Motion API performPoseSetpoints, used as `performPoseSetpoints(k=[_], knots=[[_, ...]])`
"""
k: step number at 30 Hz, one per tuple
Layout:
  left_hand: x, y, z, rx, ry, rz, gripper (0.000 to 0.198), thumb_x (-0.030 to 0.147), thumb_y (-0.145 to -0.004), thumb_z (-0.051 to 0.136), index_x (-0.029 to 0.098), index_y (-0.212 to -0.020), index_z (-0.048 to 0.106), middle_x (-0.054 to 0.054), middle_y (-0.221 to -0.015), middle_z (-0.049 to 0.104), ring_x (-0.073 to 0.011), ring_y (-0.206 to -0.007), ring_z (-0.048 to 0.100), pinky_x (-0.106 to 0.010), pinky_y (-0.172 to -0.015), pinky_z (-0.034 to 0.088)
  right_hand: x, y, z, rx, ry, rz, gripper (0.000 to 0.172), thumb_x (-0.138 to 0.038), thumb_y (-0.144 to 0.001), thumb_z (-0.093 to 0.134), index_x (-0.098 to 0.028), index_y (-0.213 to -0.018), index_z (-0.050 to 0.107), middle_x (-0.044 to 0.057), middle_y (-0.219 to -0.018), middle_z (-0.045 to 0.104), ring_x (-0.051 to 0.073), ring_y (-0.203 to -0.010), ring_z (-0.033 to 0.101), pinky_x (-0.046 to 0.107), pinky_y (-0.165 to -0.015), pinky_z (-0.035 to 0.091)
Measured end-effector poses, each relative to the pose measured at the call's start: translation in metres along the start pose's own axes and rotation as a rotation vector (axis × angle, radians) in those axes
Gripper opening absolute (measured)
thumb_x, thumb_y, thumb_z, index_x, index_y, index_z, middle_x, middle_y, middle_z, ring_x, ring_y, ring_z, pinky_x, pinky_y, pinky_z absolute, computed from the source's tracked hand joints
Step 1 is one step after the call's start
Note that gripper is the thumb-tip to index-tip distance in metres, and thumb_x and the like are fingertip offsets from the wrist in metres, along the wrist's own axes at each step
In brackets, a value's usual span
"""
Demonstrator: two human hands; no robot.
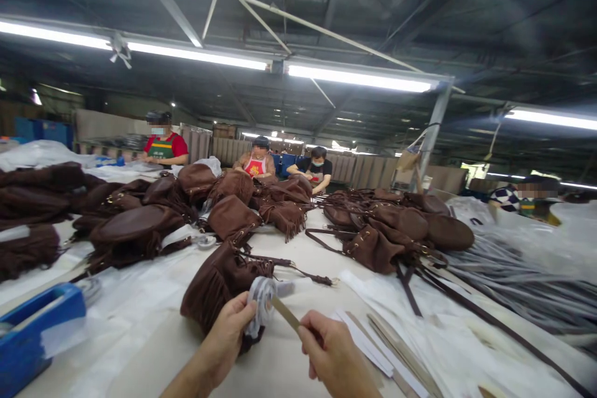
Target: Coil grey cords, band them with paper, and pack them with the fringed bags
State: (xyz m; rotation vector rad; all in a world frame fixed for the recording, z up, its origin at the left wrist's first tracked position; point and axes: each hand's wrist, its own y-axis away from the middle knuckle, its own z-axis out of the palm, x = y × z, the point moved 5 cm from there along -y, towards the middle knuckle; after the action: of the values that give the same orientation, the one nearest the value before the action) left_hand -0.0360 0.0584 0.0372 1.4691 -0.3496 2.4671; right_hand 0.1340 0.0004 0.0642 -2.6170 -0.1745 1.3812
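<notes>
My left hand (pixel 228 336) is closed around a roll of whitish tape or wrapping (pixel 261 305), held up just above the table. My right hand (pixel 329 348) pinches the near end of a thin flat tan strip (pixel 285 314), whose far end reaches into the roll. Directly behind both hands lies a brown suede fringed bag (pixel 219 277) with a thin brown strap (pixel 308 275) trailing to the right.
Piles of brown fringed bags (pixel 135 227) (pixel 396 227) cover the long white table (pixel 153 329). A blue bin (pixel 32 329) sits at front left, flat paper strips (pixel 387 342) at right, grey rods (pixel 513 280) beyond. Several people work at the far end.
</notes>
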Motion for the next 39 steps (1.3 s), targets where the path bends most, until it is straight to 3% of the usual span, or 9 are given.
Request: performPoseSetpoints(k=[3,11,17,22,25,29,33,39], knots=[[0.006,0.001,0.0,-0.029,0.026,-0.032,0.05,0.05,-0.059,0.087,0.012,-0.09,0.074,-0.003,-0.073,0.065,-0.0138,-0.069,0.055,-0.02,-0.066,0.042,-0.009,-0.001,-0.004,0.039,0.053,-0.059,0.022,-0.031,-0.083,0.045,-0.02,-0.065,0.051,-0.006,-0.049,0.048,0.01,-0.038,0.053,0.017,-0.039,0.035],[0.007,-0.001,-0.005,-0.062,0.033,-0.04,0.049,0.048,-0.063,0.087,0.012,-0.093,0.075,-0.006,-0.077,0.067,-0.014,-0.071,0.056,-0.021,-0.068,0.043,-0.014,-0.009,-0.004,-0.027,0.089,0.005,0.021,-0.023,-0.08,0.046,-0.019,-0.061,0.054,-0.006,-0.047,0.049,0.009,-0.034,0.05,0.016,-0.033,0.03],[0.004,-0.001,-0.002,-0.07,-0.034,-0.06,0.051,0.052,-0.061,0.086,0.011,-0.089,0.074,-0.004,-0.073,0.062,-0.0111,-0.065,0.049,-0.019,-0.06,0.037,-0.022,-0.015,-0.009,-0.057,0.233,-0.035,0.02,-0.015,-0.075,0.048,-0.02,-0.056,0.052,-0.006,-0.042,0.046,0.01,-0.036,0.052,0.015,-0.035,0.03],[-0.003,-0.001,0.0,-0.103,-0.135,-0.074,0.053,0.055,-0.06,0.084,0.012,-0.089,0.07,-0.002,-0.074,0.058,-0.0101,-0.062,0.043,-0.02,-0.056,0.031,-0.018,-0.019,-0.007,-0.109,0.133,0.055,0.019,-0.014,-0.069,0.05,-0.019,-0.051,0.051,-0.007,-0.038,0.044,0.009,-0.03,0.047,0.014,-0.031,0.027],[-0.005,0.0,0.003,-0.167,-0.273,-0.024,0.048,0.054,-0.067,0.078,0.013,-0.09,0.068,-0.002,-0.078,0.059,-0.0135,-0.067,0.046,-0.022,-0.061,0.033,-0.009,-0.024,0.005,-0.159,0.007,0.109,0.021,-0.024,-0.071,0.052,-0.019,-0.051,0.051,-0.005,-0.04,0.048,0.008,-0.029,0.044,0.015,-0.029,0.024],[0.001,0.002,0.011,-0.253,-0.567,0.184,0.029,0.043,-0.076,0.065,0.016,-0.086,0.066,-0.006,-0.093,0.061,-0.0244,-0.094,0.052,-0.031,-0.086,0.038,0.01,-0.027,0.03,-0.21,-0.198,0.164,0.025,-0.041,-0.071,0.05,-0.018,-0.065,0.057,-0.004,-0.047,0.053,0.007,-0.029,0.042,0.017,-0.028,0.025],[-0.001,0.005,0.017,-0.194,-0.781,0.238,0.017,0.032,-0.075,0.053,0.017,-0.076,0.062,-0.008,-0.098,0.057,-0.0266,-0.1,0.05,-0.034,-0.093,0.036,0.03,-0.022,0.046,-0.181,-0.345,0.209,0.041,-0.053,-0.069,0.049,-0.016,-0.083,0.06,-0.003,-0.06,0.055,0.006,-0.037,0.045,0.017,-0.034,0.031],[-0.012,0.013,0.025,-0.08,-1.086,0.282,0.008,0.026,-0.077,0.052,0.02,-0.075,0.056,-0.007,-0.095,0.058,-0.0281,-0.099,0.049,-0.042,-0.096,0.031,0.042,-0.012,0.05,-0.112,-0.554,0.241,0.038,-0.048,-0.067,0.06,-0.013,-0.081,0.064,-0.006,-0.044,0.046,0.007,-0.039,0.04,0.017,-0.039,0.031]])
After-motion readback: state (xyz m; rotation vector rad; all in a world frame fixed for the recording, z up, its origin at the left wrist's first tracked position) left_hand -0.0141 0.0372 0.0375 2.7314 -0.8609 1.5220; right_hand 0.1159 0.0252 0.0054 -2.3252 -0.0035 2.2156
